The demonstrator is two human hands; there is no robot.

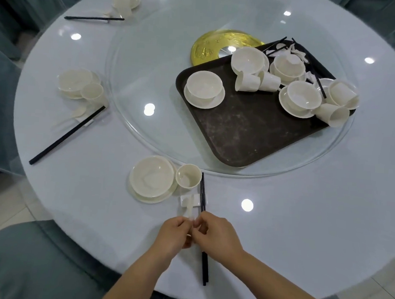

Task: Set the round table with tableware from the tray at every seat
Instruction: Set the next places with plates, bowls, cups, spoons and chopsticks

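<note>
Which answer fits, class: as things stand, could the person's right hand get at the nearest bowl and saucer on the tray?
Probably yes. The right hand is busy at the near seat's spoon, but only bare tray lies in front of the bowl and saucer; it looks a long stretch.

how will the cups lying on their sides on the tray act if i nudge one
The tipped cups would probably roll, since they lie on round walls on the flat tray. They look like thin glazed ware, so likely light, slick and chippable against the neighbouring bowls.

Head-worn wide view looks steeply down, close over the round table [281,200].
</note>
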